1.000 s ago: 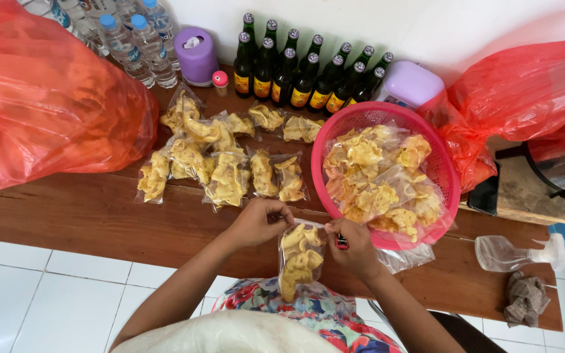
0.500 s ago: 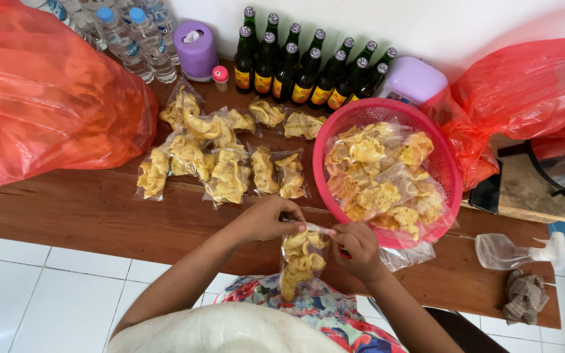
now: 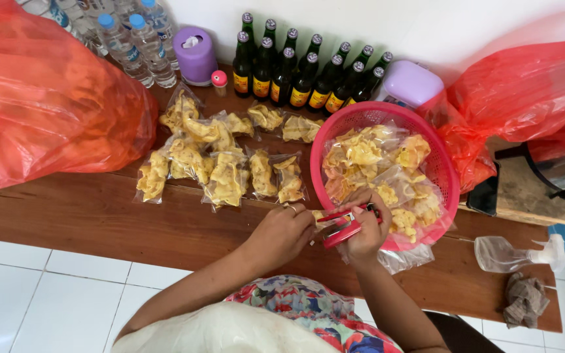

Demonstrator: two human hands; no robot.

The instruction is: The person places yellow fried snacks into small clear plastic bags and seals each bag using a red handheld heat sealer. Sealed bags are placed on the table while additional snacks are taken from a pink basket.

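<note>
We see a long wooden bench [image 3: 99, 216] running across the view, with a big red plastic sack [image 3: 40, 98] bulging at its left end and another red sack [image 3: 524, 91] at the right. Between them stands a pink basket [image 3: 449, 176] full of yellow chips in clear bags, and behind it a row of dark green bottles [image 3: 302, 72] against the wall, clear water bottles [image 3: 135, 42] and a purple canister [image 3: 194, 55] further left. A spread of small sealed chip packets [image 3: 223, 157] lies on the bench left of the basket.

At the near edge of the basket, our right hand [image 3: 367, 232] is closed around a red stapler [image 3: 341, 230], its jaws pointing left. Our left hand [image 3: 282, 232] is curled, fingertips pinching the top of a small chip bag [image 3: 318, 214] right at the stapler's mouth; most of that bag is hidden by the hands, so we cannot tell how full it is. A clear spray bottle [image 3: 518, 252] lies on the bench at the right, a crumpled rag [image 3: 524, 297] just below it.
</note>
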